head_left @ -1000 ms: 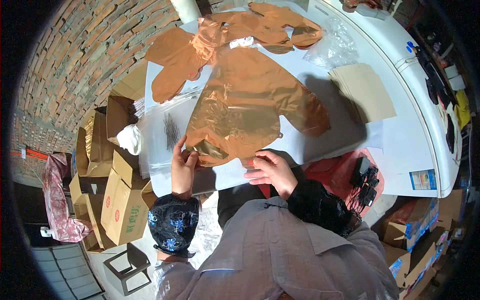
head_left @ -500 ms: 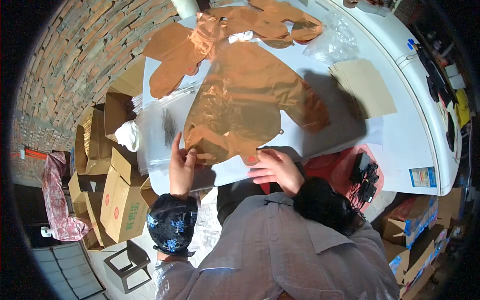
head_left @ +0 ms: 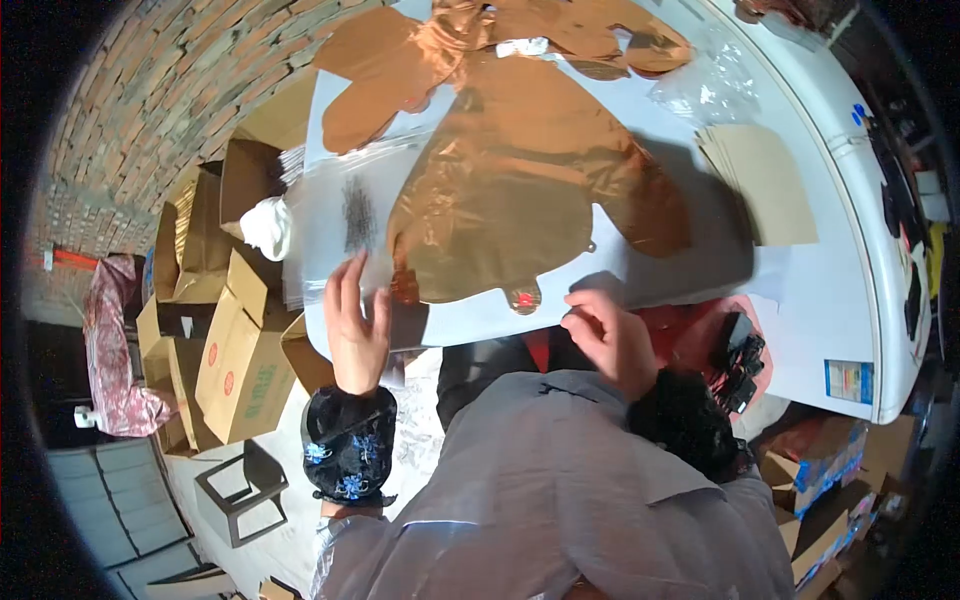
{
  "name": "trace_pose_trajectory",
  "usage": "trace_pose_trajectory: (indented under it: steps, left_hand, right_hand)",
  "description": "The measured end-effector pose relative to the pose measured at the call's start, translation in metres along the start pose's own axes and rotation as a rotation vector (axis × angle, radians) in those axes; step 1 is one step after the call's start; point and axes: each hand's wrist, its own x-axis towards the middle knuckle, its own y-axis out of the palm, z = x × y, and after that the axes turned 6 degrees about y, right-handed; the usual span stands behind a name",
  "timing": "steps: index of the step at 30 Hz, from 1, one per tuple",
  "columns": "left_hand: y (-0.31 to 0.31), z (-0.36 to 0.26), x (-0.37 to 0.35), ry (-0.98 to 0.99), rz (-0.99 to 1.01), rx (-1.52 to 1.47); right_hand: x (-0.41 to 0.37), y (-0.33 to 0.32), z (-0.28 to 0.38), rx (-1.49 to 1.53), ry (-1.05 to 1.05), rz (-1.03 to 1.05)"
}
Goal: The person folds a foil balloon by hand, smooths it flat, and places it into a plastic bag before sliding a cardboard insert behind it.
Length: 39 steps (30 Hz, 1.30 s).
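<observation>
A large copper foil balloon [head_left: 520, 190] lies flat on the white table [head_left: 800, 290], its small neck [head_left: 523, 297] pointing at me. My left hand [head_left: 355, 322] rests flat with fingers apart on a stack of clear plastic bags [head_left: 335, 225], just left of the balloon's lower corner. My right hand [head_left: 607, 335] sits at the table's near edge with fingers curled, a little right of the neck and apart from the foil. I see nothing in either hand.
More copper balloons [head_left: 400, 70] are piled at the back. Brown paper sheets [head_left: 755, 180] and a crumpled clear bag [head_left: 715, 80] lie to the right. Black cables [head_left: 740, 365] rest on a red bag. Open cardboard boxes [head_left: 240, 350] and a stool [head_left: 240, 485] stand left.
Both hands let go of the balloon's near edge. The foil now lies flat, my right hand pulled back right, and my left hand spread onto the clear bags.
</observation>
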Motion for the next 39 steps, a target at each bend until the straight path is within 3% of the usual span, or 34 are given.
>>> trace_pose_trajectory:
  steps: [4,8,32,36,39]
  left_hand:
    - [0.017,-0.002,-0.010,0.122,0.084,0.028]
    - [0.023,-0.007,-0.011,0.153,0.153,0.045]
    - [0.033,0.001,-0.020,0.141,0.140,0.005]
    - [0.023,0.002,-0.019,0.126,0.074,0.019]
    - [0.031,0.009,-0.017,0.111,-0.035,0.023]
  right_hand:
    - [0.006,0.005,-0.007,-0.358,-0.381,-0.251]
    - [0.021,-0.003,-0.014,-0.465,-0.456,-0.402]
    - [0.048,-0.023,-0.027,-0.457,-0.437,-0.434]
    - [0.057,-0.058,-0.011,-0.538,-0.539,-0.506]
    - [0.081,-0.094,0.009,-0.601,-0.498,-0.526]
